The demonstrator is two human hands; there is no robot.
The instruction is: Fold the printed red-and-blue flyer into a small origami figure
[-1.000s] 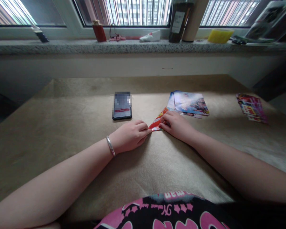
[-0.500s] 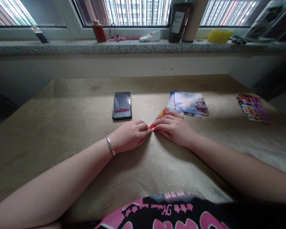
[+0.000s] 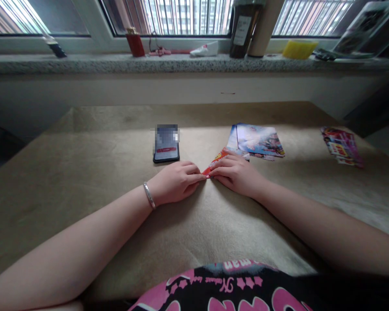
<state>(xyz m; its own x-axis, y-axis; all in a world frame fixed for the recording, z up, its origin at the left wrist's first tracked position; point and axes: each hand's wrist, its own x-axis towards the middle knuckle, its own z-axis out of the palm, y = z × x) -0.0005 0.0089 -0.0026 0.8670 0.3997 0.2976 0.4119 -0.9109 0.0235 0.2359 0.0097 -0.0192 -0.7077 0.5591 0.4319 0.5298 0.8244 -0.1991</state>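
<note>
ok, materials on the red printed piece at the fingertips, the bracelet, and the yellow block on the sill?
Red printed piece: likely paper or thin card, judging by its thin, flat look and print; finish unclear, mostly covered.
Bracelet: probably metal, polished; silvery with bright highlights.
Yellow block: maybe sponge foam, matte; no sharp glints, texture too small to confirm.

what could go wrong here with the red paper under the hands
The right hand covers much of the red paper, so a crooked edge could go unnoticed. The paper's far end lies close to the blue sheets, which a slip might nudge. The phone, just beyond the left hand, might get bumped.
</note>
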